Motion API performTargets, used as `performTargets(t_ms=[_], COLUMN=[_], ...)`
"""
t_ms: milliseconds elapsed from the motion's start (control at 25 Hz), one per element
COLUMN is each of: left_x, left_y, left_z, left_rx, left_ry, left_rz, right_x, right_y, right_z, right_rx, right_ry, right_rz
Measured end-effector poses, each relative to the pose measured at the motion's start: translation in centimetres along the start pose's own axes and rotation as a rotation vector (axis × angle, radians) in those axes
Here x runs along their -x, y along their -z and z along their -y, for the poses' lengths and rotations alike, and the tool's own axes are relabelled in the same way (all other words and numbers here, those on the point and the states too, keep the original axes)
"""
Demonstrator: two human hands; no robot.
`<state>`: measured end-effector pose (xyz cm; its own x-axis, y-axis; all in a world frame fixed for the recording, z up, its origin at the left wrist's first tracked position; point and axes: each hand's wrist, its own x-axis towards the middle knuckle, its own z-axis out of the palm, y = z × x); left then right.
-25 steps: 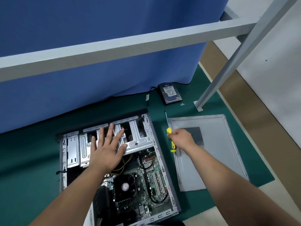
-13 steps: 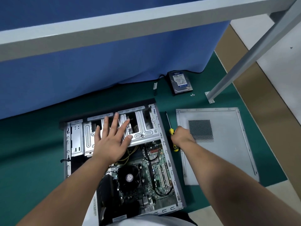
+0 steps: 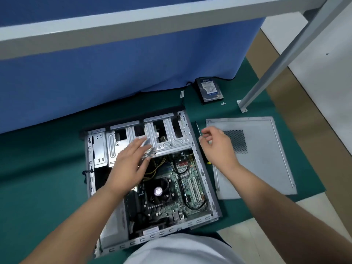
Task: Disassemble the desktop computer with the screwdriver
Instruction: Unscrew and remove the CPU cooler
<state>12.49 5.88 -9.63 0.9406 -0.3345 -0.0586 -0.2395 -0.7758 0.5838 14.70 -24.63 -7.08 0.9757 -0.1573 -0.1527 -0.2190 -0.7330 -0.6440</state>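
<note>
The desktop computer case (image 3: 206, 180) lies open on its side on a green mat, showing its silver drive cage (image 3: 171, 144), motherboard (image 3: 188, 178) and CPU fan (image 3: 158, 191). My left hand (image 3: 129, 164) hovers over the drive cage with straight fingers, blurred by motion. The screwdriver (image 3: 197, 128) lies on the mat just right of the case; its dark shaft and a bit of yellow handle show. My right hand (image 3: 219, 147) is raised above it with loosely curled fingers and holds nothing I can see.
The removed grey side panel (image 3: 266, 159) lies flat to the right of the case. A hard drive (image 3: 209, 88) and loose screws (image 3: 223, 103) sit at the back by the blue curtain (image 3: 114, 73). A grey frame leg (image 3: 276, 69) stands at the right.
My right hand has let go of the screwdriver and lifted off it. My left hand has slid back and left across the drive cage. The camera has tilted down.
</note>
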Motion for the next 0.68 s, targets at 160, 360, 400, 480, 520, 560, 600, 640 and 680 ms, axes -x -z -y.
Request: performTargets(t_ms=[160, 360, 400, 480, 520, 560, 600, 640, 680], left_x=[6.2, 7.3, 7.1, 6.9, 6.8, 6.9, 7.1, 7.2, 7.2], left_y=[-0.9, -3.0, -3.4, -3.9, -4.1, -4.2, -4.3, -4.4, -4.4], left_z=[-0.5, -1.7, -1.9, -2.2, -2.2, -2.1, -2.1, -2.0, -2.0], left_rx=[-0.182, -0.536, -0.578, -0.658, -0.693, -0.721, -0.740, -0.749, -0.749], left_ry=[-0.089, 0.046, 0.059, 0.088, 0.096, 0.100, 0.102, 0.102, 0.100], left_rz=[0.033, 0.352, 0.378, 0.406, 0.411, 0.409, 0.402, 0.393, 0.380], right_x=[6.3, 8.2, 8.2, 8.2, 8.2, 8.3, 8.4, 8.5, 8.6], right_y=[-1.6, -6.8, -7.7, -9.1, -9.6, -10.1, -10.5, -10.8, -11.0], right_z=[2.7, 2.4, 2.1, 1.6, 1.3, 1.1, 1.1, 1.0, 1.0], right_rx=[0.137, 0.465, 0.506, 0.541, 0.549, 0.553, 0.554, 0.552, 0.548], right_ry=[0.410, 0.416, 0.411, 0.409, 0.403, 0.395, 0.388, 0.386, 0.385], right_rz=[0.196, 0.716, 0.756, 0.772, 0.764, 0.756, 0.746, 0.733, 0.721])
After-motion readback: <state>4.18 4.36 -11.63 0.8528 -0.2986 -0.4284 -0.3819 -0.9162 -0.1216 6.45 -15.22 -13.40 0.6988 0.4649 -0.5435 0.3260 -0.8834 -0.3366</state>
